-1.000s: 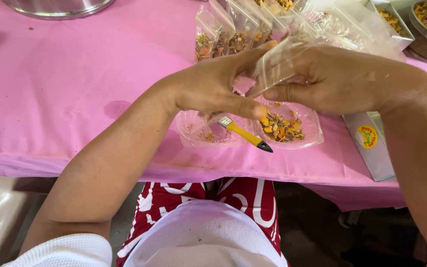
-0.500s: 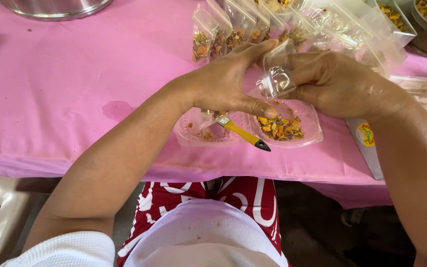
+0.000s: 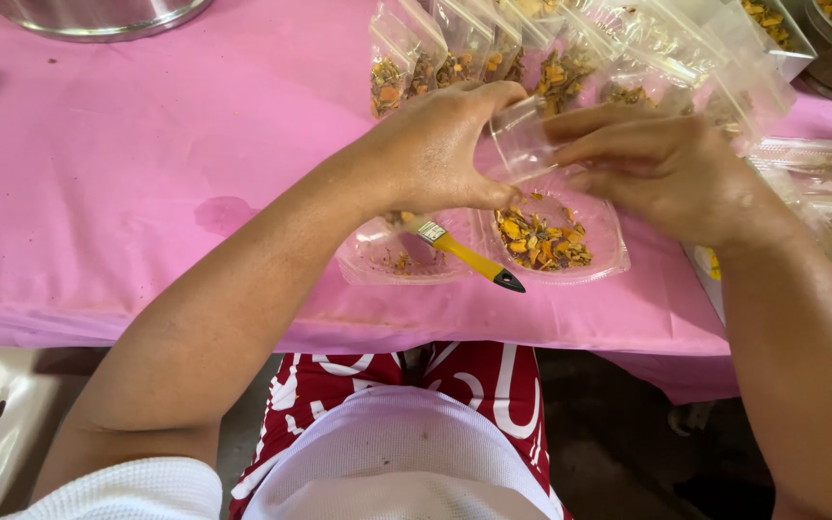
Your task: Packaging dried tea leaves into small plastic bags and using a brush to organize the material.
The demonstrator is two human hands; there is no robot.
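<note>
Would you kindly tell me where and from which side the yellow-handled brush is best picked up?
Probably by the yellow handle of the brush, from the near side. Its black tip sticks out over the rim of the clear tray, free of the dried pieces, while the bristle end lies under the left hand.

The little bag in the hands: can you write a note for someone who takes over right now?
Left hand and right hand both pinch one small clear bag above the tray of orange-brown dried bits.
A yellow-handled brush lies across the second tray, which is nearly bare.
Done: a row of filled bags stands behind the hands on the pink cloth.
Left: whether the held bag has anything in it cannot be told; dried bits still lie in the tray.
</note>
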